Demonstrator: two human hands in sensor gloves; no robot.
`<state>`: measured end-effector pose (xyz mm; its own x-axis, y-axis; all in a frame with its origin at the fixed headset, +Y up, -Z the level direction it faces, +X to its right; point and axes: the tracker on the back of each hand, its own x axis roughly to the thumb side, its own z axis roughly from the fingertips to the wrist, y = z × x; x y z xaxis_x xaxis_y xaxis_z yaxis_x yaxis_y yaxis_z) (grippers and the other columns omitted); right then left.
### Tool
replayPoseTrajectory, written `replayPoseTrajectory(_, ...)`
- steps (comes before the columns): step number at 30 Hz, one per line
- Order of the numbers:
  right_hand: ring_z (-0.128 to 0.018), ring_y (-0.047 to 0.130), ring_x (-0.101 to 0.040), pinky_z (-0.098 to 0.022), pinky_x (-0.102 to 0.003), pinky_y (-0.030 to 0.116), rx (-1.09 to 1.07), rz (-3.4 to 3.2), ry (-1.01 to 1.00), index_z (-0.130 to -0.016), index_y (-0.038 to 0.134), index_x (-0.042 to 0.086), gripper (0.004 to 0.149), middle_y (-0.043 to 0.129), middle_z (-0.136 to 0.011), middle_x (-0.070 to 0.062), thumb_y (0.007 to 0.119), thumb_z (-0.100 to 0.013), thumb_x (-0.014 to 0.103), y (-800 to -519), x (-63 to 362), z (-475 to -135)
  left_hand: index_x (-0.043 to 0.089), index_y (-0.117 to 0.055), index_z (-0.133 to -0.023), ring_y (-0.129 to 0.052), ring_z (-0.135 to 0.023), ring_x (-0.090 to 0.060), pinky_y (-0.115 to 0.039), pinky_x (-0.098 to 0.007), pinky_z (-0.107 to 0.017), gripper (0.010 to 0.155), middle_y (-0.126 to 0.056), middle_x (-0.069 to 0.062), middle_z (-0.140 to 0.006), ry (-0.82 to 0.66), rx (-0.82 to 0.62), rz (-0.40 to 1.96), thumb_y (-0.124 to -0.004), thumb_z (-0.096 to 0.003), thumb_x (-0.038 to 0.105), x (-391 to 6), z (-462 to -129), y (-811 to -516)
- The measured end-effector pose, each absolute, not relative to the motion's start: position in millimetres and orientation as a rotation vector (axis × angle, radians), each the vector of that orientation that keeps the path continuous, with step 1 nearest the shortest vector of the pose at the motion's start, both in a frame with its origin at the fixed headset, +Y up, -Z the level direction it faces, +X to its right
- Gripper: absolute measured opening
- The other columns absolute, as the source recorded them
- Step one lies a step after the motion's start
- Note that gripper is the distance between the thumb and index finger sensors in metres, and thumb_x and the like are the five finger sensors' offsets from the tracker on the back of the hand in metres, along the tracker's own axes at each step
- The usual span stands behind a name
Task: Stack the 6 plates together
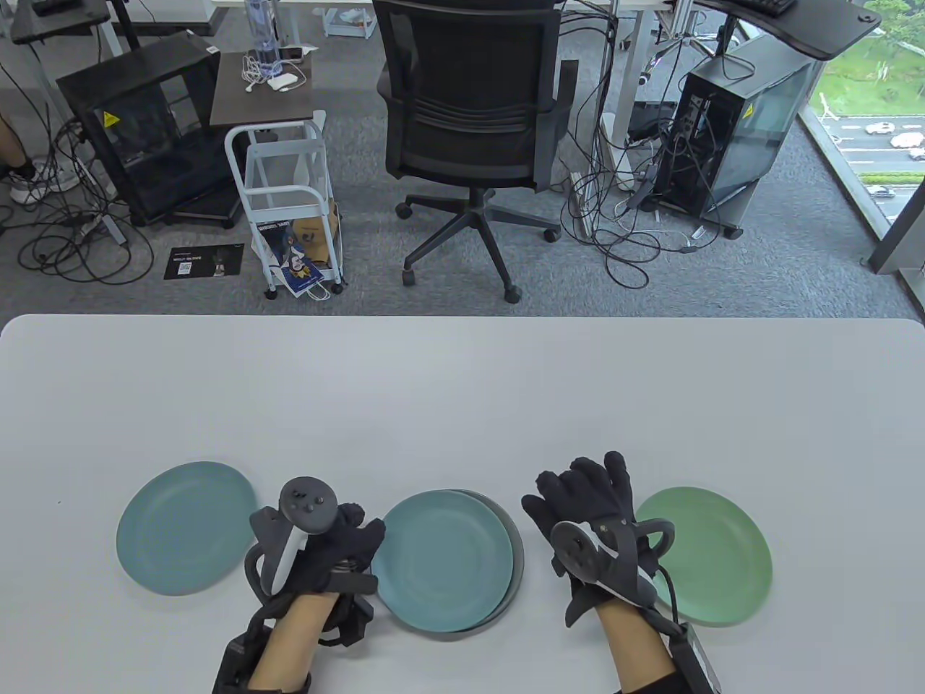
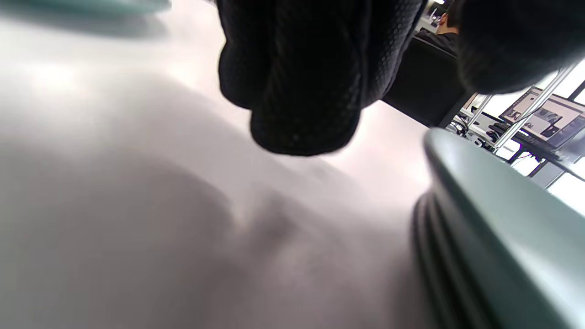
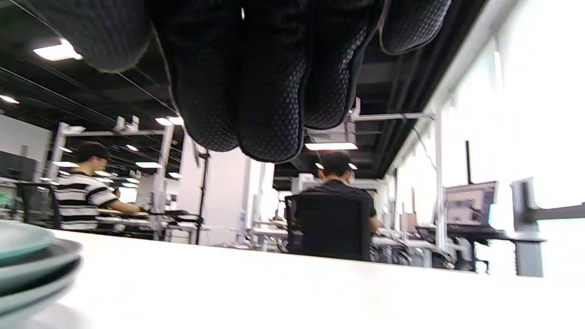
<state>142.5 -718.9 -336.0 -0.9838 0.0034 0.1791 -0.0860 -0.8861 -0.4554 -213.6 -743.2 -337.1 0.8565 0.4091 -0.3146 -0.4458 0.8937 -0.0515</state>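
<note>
On the counter point(image 1: 462, 390), mid-stacking: centre stack point(image 1: 452, 560) between a loose blue plate point(image 1: 186, 526) and green plate point(image 1: 712, 553), left hand point(image 1: 329, 553) curled empty, right hand point(image 1: 589, 517) spread open; next, probably fetch a loose plate.

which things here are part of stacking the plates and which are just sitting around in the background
Part of the job:
- center stack of plates
- blue plate, lying alone
- green plate, lying alone
- left hand, right hand

Just lying about:
- office chair
- white cart
- computer tower
- floor cables

Black mesh gloves point(image 1: 589, 499), grey-white trackers point(image 1: 307, 506), bare forearms point(image 1: 293, 636), black cables.
</note>
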Motion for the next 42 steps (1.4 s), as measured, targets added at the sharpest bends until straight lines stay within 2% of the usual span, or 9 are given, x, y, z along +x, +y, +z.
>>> replayPoseTrajectory(4, -0.096, 0.07, -0.025, -0.079, -0.058, 0.04, -0.037, 3.057, -0.527, -0.094, 0.073, 0.033, 0.052, 0.086, -0.09, 0.004, 0.066, -0.051, 0.061, -719, 176, -346, 0.029, -0.085, -0.085, -0.091, -0.077, -0.017, -0.033, -0.049, -0.086, 0.062, -0.106, 0.005, -0.057, 0.275, -0.047, 0.416, -0.08, -0.0339, 0.064, -202, -334, -743)
replayPoseTrajectory(7, -0.094, 0.073, -0.025, -0.079, -0.057, 0.041, -0.339, 3.061, -0.429, -0.095, 0.073, 0.033, 0.048, 0.088, -0.084, 0.007, 0.072, -0.052, 0.055, -721, 214, -351, 0.03, -0.086, -0.083, -0.091, -0.077, -0.016, -0.032, -0.047, -0.087, 0.06, -0.106, 0.005, -0.056, 0.273, 0.069, 0.39, -0.079, -0.034, 0.062, -196, -330, -743)
replayPoseTrajectory(10, -0.096, 0.068, -0.028, -0.078, -0.058, 0.038, -0.585, 3.007, -0.337, -0.099, 0.067, 0.034, 0.051, 0.084, -0.09, 0.004, 0.076, -0.052, 0.053, -724, 249, -350, 0.031, -0.084, -0.084, -0.089, -0.08, -0.015, -0.03, -0.047, -0.088, 0.059, -0.105, 0.006, -0.06, 0.261, 0.164, 0.396, -0.078, -0.0343, 0.062, -194, -325, -740)
replayPoseTrajectory(15, -0.101, 0.054, -0.034, -0.078, -0.059, 0.032, -0.82, 2.902, -0.224, -0.102, 0.061, 0.034, 0.059, 0.071, -0.102, -0.001, 0.081, -0.05, 0.053, -728, 292, -347, 0.033, -0.082, -0.087, -0.082, -0.089, -0.013, -0.026, -0.047, -0.089, 0.058, -0.101, 0.007, -0.072, 0.228, 0.267, 0.437, -0.077, -0.0356, 0.061, -193, -318, -737)
replayPoseTrajectory(19, -0.104, 0.039, -0.039, -0.077, -0.061, 0.026, -1.004, 2.711, 0.032, -0.106, 0.051, 0.034, 0.068, 0.053, -0.112, -0.008, 0.083, -0.049, 0.053, -740, 335, -340, 0.035, -0.081, -0.086, -0.08, -0.092, -0.012, -0.026, -0.047, -0.089, 0.057, -0.098, 0.009, -0.075, 0.231, 0.252, 0.485, -0.075, -0.0362, 0.061, -198, -320, -742)
replayPoseTrajectory(23, -0.103, 0.034, -0.041, -0.076, -0.062, 0.023, -1.073, 2.551, 0.137, -0.108, 0.045, 0.033, 0.073, 0.047, -0.112, -0.011, 0.084, -0.05, 0.052, -751, 365, -332, 0.037, -0.079, -0.088, -0.077, -0.095, -0.012, -0.025, -0.047, -0.089, 0.057, -0.095, 0.01, -0.08, 0.256, 0.217, 0.503, -0.075, -0.0364, 0.062, -205, -323, -751)
replayPoseTrajectory(31, -0.102, 0.038, -0.039, -0.076, -0.061, 0.025, -1.083, 2.511, 0.284, -0.108, 0.044, 0.032, 0.074, 0.055, -0.106, -0.007, 0.086, -0.049, 0.048, -767, 375, -333, 0.038, -0.078, -0.089, -0.072, -0.099, -0.014, -0.023, -0.048, -0.088, 0.058, -0.09, 0.01, -0.087, 0.279, 0.162, 0.51, -0.075, -0.0363, 0.062, -210, -327, -762)
replayPoseTrajectory(34, -0.101, 0.045, -0.037, -0.076, -0.061, 0.027, -1.077, 2.503, 0.266, -0.108, 0.046, 0.032, 0.071, 0.062, -0.1, -0.003, 0.086, -0.05, 0.043, -767, 376, -333, 0.038, -0.077, -0.089, -0.07, -0.1, -0.014, -0.022, -0.048, -0.088, 0.058, -0.088, 0.011, -0.089, 0.283, 0.168, 0.52, -0.074, -0.0365, 0.062, -211, -327, -762)
replayPoseTrajectory(42, -0.096, 0.052, -0.033, -0.076, -0.06, 0.03, -1.059, 2.49, 0.204, -0.105, 0.051, 0.034, 0.065, 0.067, -0.094, -0.003, 0.084, -0.05, 0.039, -768, 379, -332, 0.038, -0.077, -0.089, -0.07, -0.1, -0.014, -0.022, -0.048, -0.088, 0.058, -0.088, 0.011, -0.089, 0.274, 0.154, 0.507, -0.074, -0.0365, 0.062, -209, -329, -764)
